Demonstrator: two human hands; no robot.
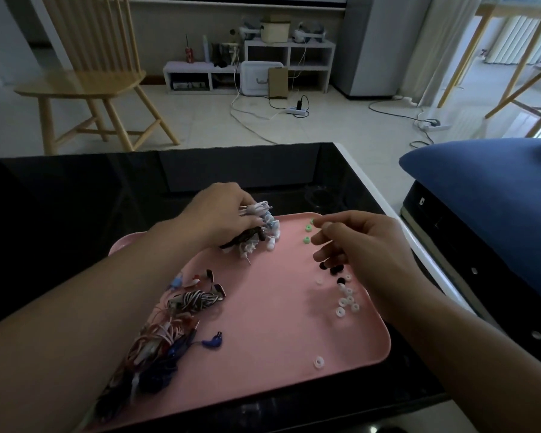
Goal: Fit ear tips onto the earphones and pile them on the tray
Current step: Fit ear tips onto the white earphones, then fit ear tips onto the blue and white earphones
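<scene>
Three green ear tips (308,229) are lying just left of the right hand (363,245), its fingers (320,237) loosely curled, holding nothing; the left hand (222,218) is gripping bundled earphones (260,226).

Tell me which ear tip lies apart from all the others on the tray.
The white ear tip near the pink tray's near edge. The green, black and other white tips cluster by the right hand; this one lies alone.

Matt pink tray (281,307), glossy black tabletop (107,189)
</scene>
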